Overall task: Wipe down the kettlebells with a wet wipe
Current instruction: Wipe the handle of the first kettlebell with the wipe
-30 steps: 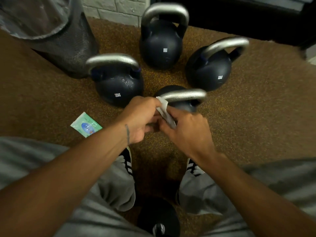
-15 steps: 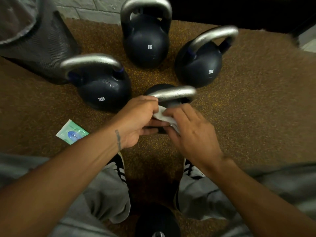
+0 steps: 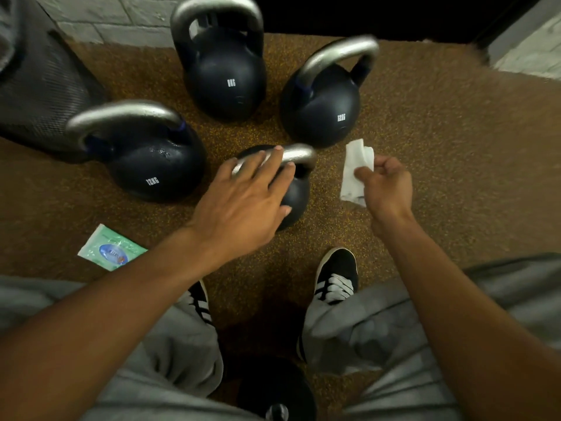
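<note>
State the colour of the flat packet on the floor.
The flat plastic packet is pale green with a blue oval; head view.

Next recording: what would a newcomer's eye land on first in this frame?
Four dark kettlebells with silver handles cluster at the centre of the speckled brown floor. The left hand spreads open over the handle of the nearest kettlebell, while just to its right the right hand pinches a crumpled white wet wipe. A green wipe packet lies on the floor at lower left.
</note>
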### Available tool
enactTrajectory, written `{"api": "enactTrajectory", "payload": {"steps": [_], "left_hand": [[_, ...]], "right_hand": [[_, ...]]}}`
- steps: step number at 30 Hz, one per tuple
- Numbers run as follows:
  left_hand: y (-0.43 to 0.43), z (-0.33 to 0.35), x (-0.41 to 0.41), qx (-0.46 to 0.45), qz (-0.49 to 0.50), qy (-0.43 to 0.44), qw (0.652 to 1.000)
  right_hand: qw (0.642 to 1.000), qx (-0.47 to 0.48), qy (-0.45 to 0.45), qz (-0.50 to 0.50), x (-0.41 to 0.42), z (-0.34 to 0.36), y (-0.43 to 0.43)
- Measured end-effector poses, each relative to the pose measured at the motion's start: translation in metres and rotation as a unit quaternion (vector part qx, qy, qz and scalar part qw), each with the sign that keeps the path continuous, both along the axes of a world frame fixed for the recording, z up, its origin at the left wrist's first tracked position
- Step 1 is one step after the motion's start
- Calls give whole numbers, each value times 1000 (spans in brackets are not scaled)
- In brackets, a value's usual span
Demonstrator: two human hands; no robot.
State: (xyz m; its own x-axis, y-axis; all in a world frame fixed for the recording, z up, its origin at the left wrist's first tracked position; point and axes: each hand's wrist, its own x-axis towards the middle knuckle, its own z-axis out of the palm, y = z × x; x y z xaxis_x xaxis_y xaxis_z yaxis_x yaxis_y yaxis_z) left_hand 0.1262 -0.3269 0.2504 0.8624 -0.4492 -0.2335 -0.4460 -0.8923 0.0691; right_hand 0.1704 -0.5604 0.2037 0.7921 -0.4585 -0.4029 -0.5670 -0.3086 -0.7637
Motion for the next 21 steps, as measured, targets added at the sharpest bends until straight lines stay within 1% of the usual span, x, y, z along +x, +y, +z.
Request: {"api": "enactTrajectory", "payload": {"steps": [3, 7, 10, 13, 15, 18, 21], "left_hand": [[-9, -5, 6, 37, -31, 2, 999], [-20, -8, 16, 56, -25, -2, 998], [-22, -15, 18, 74, -17, 5, 997], [-24, -19, 16, 79, -15, 11, 997], [-25, -21, 15, 84, -19, 13, 996], [-23, -22, 16, 82, -19, 9, 996], [-23, -21, 17, 88, -21, 17, 996]], "right_hand": [[998, -43, 31, 42, 11, -13, 3], [993, -73, 5, 91, 15, -24, 18], [987, -61, -16, 147, 15, -29, 31], [979, -28, -42, 197, 12, -32, 41], [980, 6, -45, 194, 10, -38, 44], [978, 92, -22, 187, 11, -41, 40], [972, 166, -22, 165, 16, -40, 36]]}}
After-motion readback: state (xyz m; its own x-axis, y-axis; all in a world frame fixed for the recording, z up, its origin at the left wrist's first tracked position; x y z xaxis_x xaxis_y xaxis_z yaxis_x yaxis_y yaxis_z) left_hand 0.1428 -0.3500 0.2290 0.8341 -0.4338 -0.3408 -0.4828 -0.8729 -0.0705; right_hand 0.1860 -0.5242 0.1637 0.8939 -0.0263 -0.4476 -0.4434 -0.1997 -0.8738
